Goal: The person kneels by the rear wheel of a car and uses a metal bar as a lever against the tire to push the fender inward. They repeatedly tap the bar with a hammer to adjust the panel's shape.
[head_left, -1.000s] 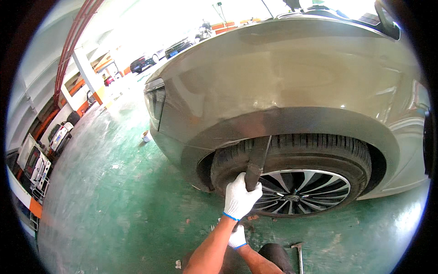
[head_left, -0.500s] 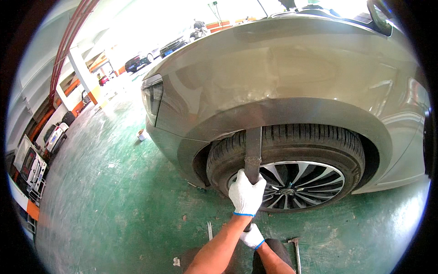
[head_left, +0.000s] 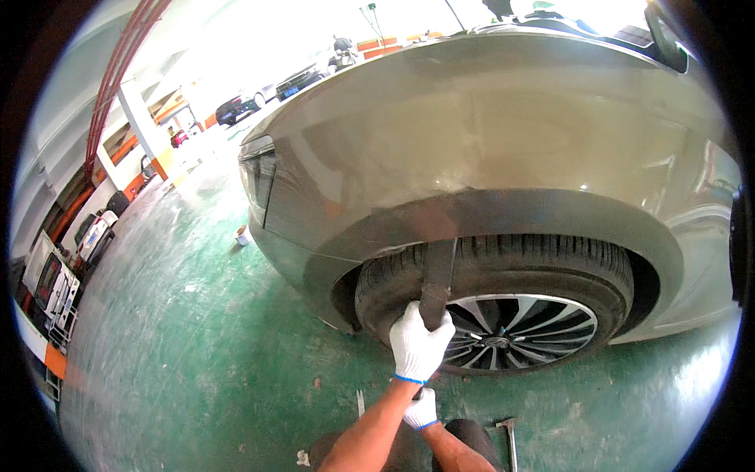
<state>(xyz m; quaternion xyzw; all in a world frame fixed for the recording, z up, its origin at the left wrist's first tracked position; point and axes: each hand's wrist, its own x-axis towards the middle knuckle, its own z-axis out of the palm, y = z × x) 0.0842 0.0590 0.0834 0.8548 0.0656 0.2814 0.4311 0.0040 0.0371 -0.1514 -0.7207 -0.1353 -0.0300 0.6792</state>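
My left hand (head_left: pixel 422 344), in a white knit glove with blue cuff trim, is wrapped round a flat dark metal pry bar (head_left: pixel 437 275). Lower down, my right hand (head_left: pixel 422 409), gloved alike, is closed on the bar's lower end, partly behind my left wrist. The bar stands nearly upright in front of the tyre (head_left: pixel 543 256); its top goes out of sight behind the wheel-arch edge of the beige car fender (head_left: pixel 503 118). Dents and scuffs mark the fender above the arch. The multi-spoke alloy wheel (head_left: pixel 497 341) is just right of my left hand.
A hammer (head_left: pixel 510 444) lies on the green floor (head_left: pixel 197 354) right of my knees. Left of my forearms is a thin pale strip (head_left: pixel 361 403). A small can (head_left: pixel 243 235) stands near the car's front. Parked vehicles (head_left: pixel 55 291) line the far left.
Both hands have shifted slightly left with the pry bar. The fender's arch edge sits lower in view and closer to the wheel, and the whole scene has dropped slightly.
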